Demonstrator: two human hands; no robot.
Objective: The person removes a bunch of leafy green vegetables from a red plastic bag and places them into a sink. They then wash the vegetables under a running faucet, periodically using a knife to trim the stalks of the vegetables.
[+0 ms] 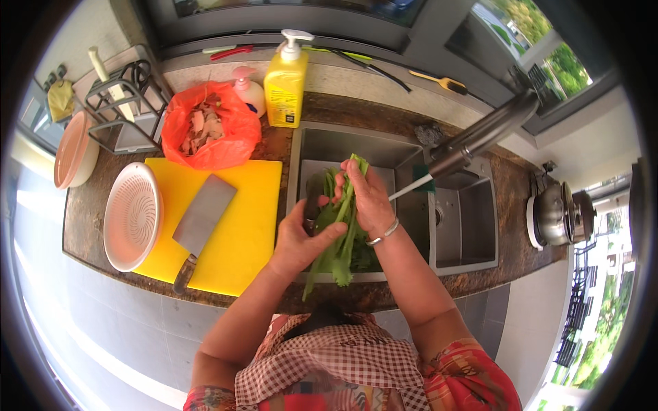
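Over the large basin of a steel sink (411, 231), both my hands are at a bunch of green leafy celery (342, 246). My right hand (367, 198) holds the stalks near their upper ends, and its wrist wears a silver bangle. My left hand (303, 241) is on the left side of the bunch, its thumb lying against the stalks; a dark object (311, 200), perhaps a handle, shows at its fingers. Water runs from the grey faucet (475, 138) beside my right hand. More greens lie low in the basin, partly hidden by the hands.
Left of the sink, a cleaver (205, 216) and the edge of a white colander (132, 216) rest on a yellow cutting board (252, 226). Behind stand a red plastic bag (236, 138) of scraps and a yellow pump bottle (286, 87). A kettle (552, 213) stands right.
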